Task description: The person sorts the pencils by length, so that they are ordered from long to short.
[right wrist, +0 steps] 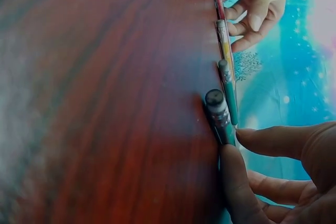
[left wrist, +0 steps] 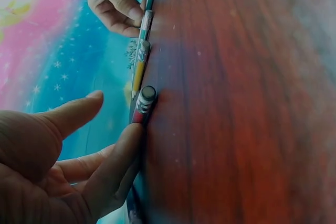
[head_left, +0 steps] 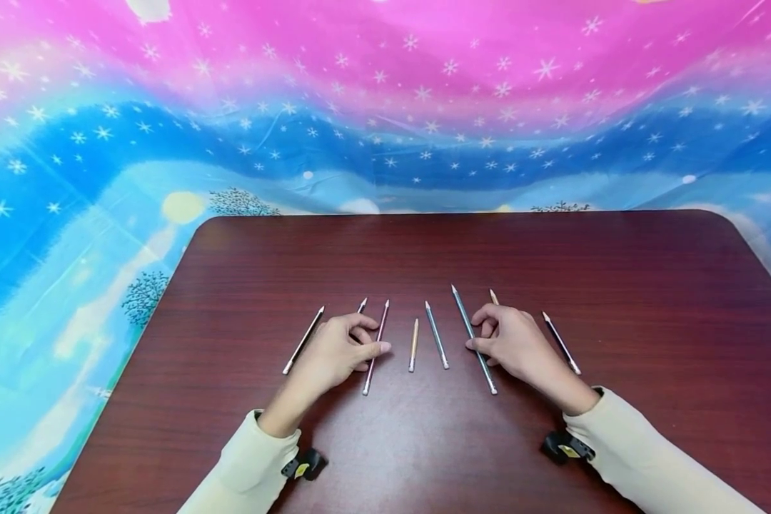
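In the head view my left hand hovers low over a long red pencil. Its thumb overlaps the pencil there, while the left wrist view shows that thumb raised apart and a fingertip beside the pencil. My right hand is at a long green pencil; thumb and finger are right at its sides, with the pencil lying on the table. Between the hands lie a short yellow pencil and a shorter green pencil. A dark pencil and a yellowish pencil are partly hidden behind the hands.
Outside the hands lie a dark pencil on the left and another dark pencil on the right. All rest on a brown wooden table. A patterned pink and blue cloth hangs behind its far edge.
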`<state>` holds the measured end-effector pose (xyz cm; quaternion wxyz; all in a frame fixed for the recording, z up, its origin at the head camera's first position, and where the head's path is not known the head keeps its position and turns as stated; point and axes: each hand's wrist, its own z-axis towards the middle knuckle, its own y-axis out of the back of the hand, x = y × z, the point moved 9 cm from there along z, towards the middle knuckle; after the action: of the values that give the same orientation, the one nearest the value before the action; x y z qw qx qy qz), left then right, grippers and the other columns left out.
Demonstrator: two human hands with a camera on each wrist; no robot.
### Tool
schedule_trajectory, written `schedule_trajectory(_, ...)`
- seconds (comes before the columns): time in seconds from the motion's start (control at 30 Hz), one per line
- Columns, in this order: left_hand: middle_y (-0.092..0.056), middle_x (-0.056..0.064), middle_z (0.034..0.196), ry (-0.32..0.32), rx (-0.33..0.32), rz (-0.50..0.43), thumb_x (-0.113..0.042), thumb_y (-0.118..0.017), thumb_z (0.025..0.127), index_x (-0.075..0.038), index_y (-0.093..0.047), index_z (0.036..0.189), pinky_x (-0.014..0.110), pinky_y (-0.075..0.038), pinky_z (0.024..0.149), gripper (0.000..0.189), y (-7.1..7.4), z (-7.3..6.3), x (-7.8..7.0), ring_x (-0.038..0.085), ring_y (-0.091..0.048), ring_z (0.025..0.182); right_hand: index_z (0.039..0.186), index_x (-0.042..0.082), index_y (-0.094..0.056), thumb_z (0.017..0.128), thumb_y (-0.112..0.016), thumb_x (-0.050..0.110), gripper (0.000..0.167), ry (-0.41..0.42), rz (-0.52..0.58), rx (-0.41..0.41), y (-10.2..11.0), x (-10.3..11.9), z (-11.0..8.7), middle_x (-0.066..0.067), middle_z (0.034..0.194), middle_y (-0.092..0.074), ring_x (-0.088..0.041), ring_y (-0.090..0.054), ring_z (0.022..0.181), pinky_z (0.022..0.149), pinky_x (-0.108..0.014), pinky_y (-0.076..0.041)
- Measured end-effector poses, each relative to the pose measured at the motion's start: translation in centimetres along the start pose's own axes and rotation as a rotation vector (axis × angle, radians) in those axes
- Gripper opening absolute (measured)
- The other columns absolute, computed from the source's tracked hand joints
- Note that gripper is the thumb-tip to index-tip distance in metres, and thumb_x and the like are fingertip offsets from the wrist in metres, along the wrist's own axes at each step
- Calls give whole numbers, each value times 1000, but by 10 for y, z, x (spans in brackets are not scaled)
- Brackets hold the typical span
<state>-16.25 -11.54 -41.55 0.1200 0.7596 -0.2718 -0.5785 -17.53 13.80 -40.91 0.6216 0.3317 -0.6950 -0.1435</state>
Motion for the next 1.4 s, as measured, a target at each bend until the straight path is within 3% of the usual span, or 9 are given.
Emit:
schedule_trajectory(0.27,-70,0,74,-43,-13,120,-12,-83,89,-2,-71,120,25,-56,54,35,-5,4,-8,10,-67,56,104,-2,-65,85,-82,3,26,-14,-9,-18,-1,-2,2,-5,77,-57,-12,-62,53,51,-27,-57)
schedule_trajectory(0.6,-66,-2,67,-43,-30,245,-17,-88,85,-5,-68,109,24,-50,51,34,-8,9,-16,7,-63,51,101,1,-63,83,-86,6,30,-2,-61,-42,-1,-1,2,-5,78,-53,-12,-61,52,51,-29,-56)
schedule_trajectory(0.83,-66,-4,66,-72,-50,358,-18,-91,81,-8,-65,105,29,-50,68,36,-9,10,-21,5,-62,50,100,2,-62,84,-85,4,28,13,-79,-47,-1,1,1,-4,76,-52,-11,-61,51,50,-28,-54)
schedule_trajectory(1.03,-68,-6,65,-75,-56,391,-15,-89,83,-9,-65,104,38,-53,81,32,-9,10,-21,4,-61,51,100,2,-63,86,-82,4,24,23,-112,-53,-1,3,2,-2,73,-53,-9,-58,49,52,-26,-53)
schedule_trajectory(1.27,-68,-9,64,-84,-48,412,-16,-87,86,-10,-66,105,41,-53,85,29,-11,9,-24,2,-60,50,99,1,-65,87,-80,3,20,37,-158,-74,0,6,2,0,71,-56,-8,-58,49,58,-26,-50)
schedule_trajectory(1.4,-68,-9,65,-87,-43,411,-15,-86,85,-10,-66,106,38,-54,82,29,-11,10,-24,4,-59,55,98,1,-66,84,-80,3,20,45,-194,-98,1,8,1,1,70,-60,-9,-56,58,66,-29,-49)
